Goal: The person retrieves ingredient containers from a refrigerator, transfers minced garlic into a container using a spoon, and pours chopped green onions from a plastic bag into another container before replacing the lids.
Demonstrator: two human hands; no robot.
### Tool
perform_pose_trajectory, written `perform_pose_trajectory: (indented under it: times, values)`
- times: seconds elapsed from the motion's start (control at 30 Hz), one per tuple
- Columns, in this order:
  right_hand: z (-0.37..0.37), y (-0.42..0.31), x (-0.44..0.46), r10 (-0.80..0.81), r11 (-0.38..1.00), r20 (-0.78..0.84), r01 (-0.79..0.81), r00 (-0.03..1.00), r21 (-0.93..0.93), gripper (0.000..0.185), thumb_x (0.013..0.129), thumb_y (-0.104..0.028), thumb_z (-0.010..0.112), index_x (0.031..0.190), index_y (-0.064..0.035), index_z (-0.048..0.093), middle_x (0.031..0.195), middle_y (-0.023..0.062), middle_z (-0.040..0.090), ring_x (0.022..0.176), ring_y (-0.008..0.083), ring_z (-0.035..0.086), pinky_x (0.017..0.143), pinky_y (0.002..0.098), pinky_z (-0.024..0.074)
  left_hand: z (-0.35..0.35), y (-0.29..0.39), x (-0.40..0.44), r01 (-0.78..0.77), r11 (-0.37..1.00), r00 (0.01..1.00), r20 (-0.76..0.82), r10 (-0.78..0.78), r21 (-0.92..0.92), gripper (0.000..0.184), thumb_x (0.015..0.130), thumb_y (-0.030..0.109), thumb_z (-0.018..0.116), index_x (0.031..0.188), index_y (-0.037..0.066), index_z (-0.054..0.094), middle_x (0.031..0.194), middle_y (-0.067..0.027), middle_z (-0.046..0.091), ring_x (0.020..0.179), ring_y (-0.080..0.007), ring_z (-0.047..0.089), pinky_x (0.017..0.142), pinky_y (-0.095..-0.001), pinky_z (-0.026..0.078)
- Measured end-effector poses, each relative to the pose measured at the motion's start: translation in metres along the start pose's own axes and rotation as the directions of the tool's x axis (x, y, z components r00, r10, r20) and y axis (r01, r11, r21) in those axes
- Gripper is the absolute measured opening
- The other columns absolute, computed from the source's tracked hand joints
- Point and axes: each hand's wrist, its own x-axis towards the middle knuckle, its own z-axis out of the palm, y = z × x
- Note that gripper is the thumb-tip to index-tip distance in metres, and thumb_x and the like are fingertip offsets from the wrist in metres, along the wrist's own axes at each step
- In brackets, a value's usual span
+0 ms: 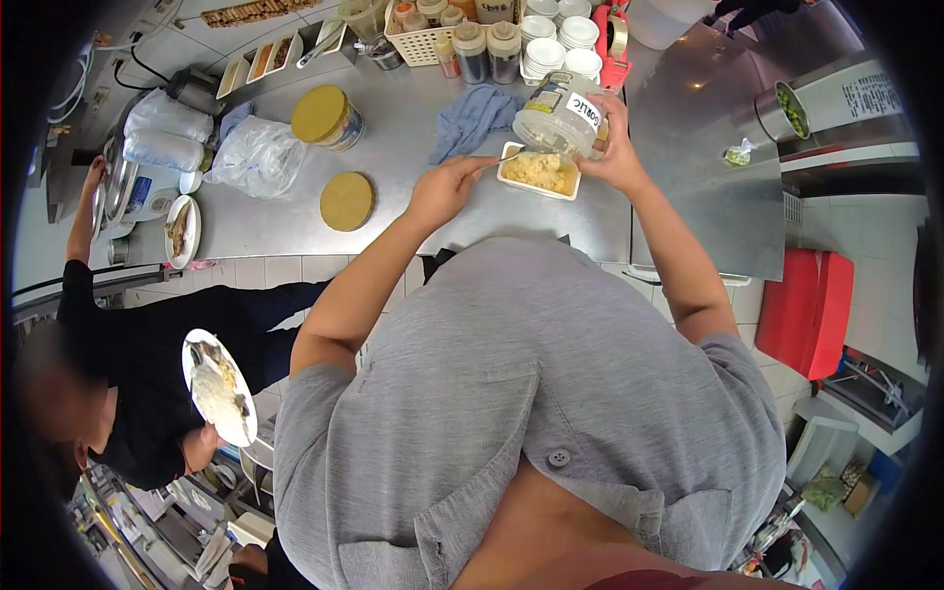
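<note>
Pinching a thin metal utensil point(510, 154), the left hand point(441, 193) has a narrow grip around its handle, with the far end at the rim of a small white container point(541, 193). The right hand point(616, 147) has its grip wrapped around a clear jar point(549, 116) marked GARLIC, tilted with its mouth low over that container.

The container rests on the steel desk point(408, 96), between the two hands, and a pale, chopped heap point(539, 173) already fills much of it. Judging by that heap, the transfer looks well along; how much remains inside the jar I cannot tell. The jar is uncovered and not yet set down, so closing it is left undone.

Farther out, a loose mustard-coloured lid point(347, 202) lies flat on the desk, probably the jar's own. A tub point(329, 117) wearing a similar lid stands behind it, and a crumpled blue cloth point(474, 120) lies just beside the jar.
</note>
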Motion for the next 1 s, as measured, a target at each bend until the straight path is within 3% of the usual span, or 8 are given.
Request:
perform_pose_trajectory:
  times: [0.17, 0.27, 0.33, 0.43, 0.57, 0.63, 0.8, 1.0]
  values:
    - [-0.007, 0.006, 0.004, -0.022, 0.998, -0.053, 0.025, 0.998, 0.060, 0.098, 0.063, -0.002, 0.084, 0.148, -0.0207, 0.038, 0.153, 0.0134, 0.022, 0.149, 0.0328, 0.024, 0.103, 0.0451, 0.0572, -0.011, -0.001, -0.010, -0.052, 0.981, 0.999, 0.008, 0.051, 0.186, 0.031, 0.100, 0.015, 0.057, 0.128, 0.022, 0.068, 0.110, -0.0079, 0.070, 0.097, -0.0305, 0.068, 0.082, -0.0419, 0.055]
    - [-0.007, 0.003, 0.004, -0.009, 1.000, -0.036, 0.010, 0.999, 0.023, 0.101, 0.068, 0.004, 0.078, 0.153, -0.0168, 0.026, 0.152, 0.0071, 0.025, 0.145, 0.0285, 0.031, 0.108, 0.0443, 0.0531, -0.003, 0.000, -0.010, -0.103, 0.956, 0.994, -0.001, 0.108, 0.273, 0.032, 0.098, 0.014, 0.058, 0.126, 0.023, 0.069, 0.107, -0.0073, 0.070, 0.095, -0.0314, 0.068, 0.080, -0.0434, 0.056]
    - [-0.004, 0.000, 0.004, 0.061, 0.958, -0.027, -0.051, 0.998, 0.282, 0.100, 0.069, 0.005, 0.076, 0.153, -0.0161, 0.026, 0.151, 0.0069, 0.030, 0.146, 0.0280, 0.031, 0.112, 0.0454, 0.0483, -0.002, 0.011, -0.009, -0.124, 0.945, 0.991, -0.004, 0.132, 0.302, 0.033, 0.097, 0.011, 0.058, 0.126, 0.023, 0.069, 0.105, -0.0069, 0.070, 0.093, -0.0320, 0.068, 0.079, -0.0432, 0.056]
    - [-0.010, -0.002, 0.003, 0.135, 0.921, -0.049, -0.107, 0.990, 0.374, 0.100, 0.069, 0.005, 0.075, 0.154, -0.0162, 0.026, 0.149, 0.0078, 0.034, 0.146, 0.0273, 0.031, 0.113, 0.0462, 0.0445, -0.016, 0.033, -0.004, -0.127, 0.951, 0.992, 0.018, 0.127, 0.283, 0.032, 0.096, 0.011, 0.059, 0.125, 0.023, 0.069, 0.105, -0.0063, 0.071, 0.093, -0.0312, 0.068, 0.078, -0.0433, 0.056]
    - [-0.019, 0.012, 0.002, 0.138, 0.926, -0.084, -0.099, 0.987, 0.365, 0.099, 0.070, 0.002, 0.074, 0.155, -0.0166, 0.025, 0.148, 0.0089, 0.035, 0.144, 0.0272, 0.034, 0.112, 0.0460, 0.0436, -0.033, 0.053, 0.004, -0.158, 0.968, 0.975, -0.124, 0.184, 0.196, 0.030, 0.097, 0.013, 0.059, 0.123, 0.024, 0.069, 0.100, -0.0062, 0.069, 0.088, -0.0311, 0.068, 0.075, -0.0451, 0.055]
    - [-0.018, 0.013, 0.003, 0.187, 0.852, -0.047, -0.138, 0.981, 0.505, 0.099, 0.071, 0.002, 0.077, 0.154, -0.0195, 0.028, 0.146, 0.0089, 0.034, 0.139, 0.0301, 0.043, 0.108, 0.0442, 0.0482, -0.036, 0.065, 0.015, -0.160, 0.972, 0.965, -0.182, 0.191, 0.172, 0.029, 0.097, 0.014, 0.059, 0.122, 0.025, 0.069, 0.097, -0.0062, 0.068, 0.087, -0.0309, 0.068, 0.074, -0.0459, 0.055]
    - [-0.003, -0.008, 0.007, 0.273, 0.782, 0.061, -0.258, 0.960, 0.568, 0.100, 0.072, 0.002, 0.075, 0.155, -0.0212, 0.027, 0.144, 0.0103, 0.035, 0.134, 0.0297, 0.047, 0.105, 0.0439, 0.0501, -0.017, 0.080, 0.058, -0.220, 0.898, 0.891, -0.297, 0.344, 0.380, 0.036, 0.093, 0.012, 0.060, 0.125, 0.024, 0.070, 0.090, -0.0076, 0.065, 0.076, -0.0300, 0.069, 0.065, -0.0428, 0.056]
    - [-0.006, -0.028, 0.015, 0.290, 0.789, 0.064, -0.277, 0.955, 0.549, 0.099, 0.074, -0.005, 0.074, 0.158, -0.0211, 0.024, 0.140, 0.0093, 0.037, 0.132, 0.0281, 0.046, 0.097, 0.0408, 0.0520, -0.011, 0.070, 0.059, -0.261, 0.765, 0.916, -0.100, 0.389, 0.589, 0.042, 0.087, 0.009, 0.060, 0.127, 0.019, 0.070, 0.091, -0.0087, 0.066, 0.073, -0.0295, 0.069, 0.062, -0.0415, 0.057]
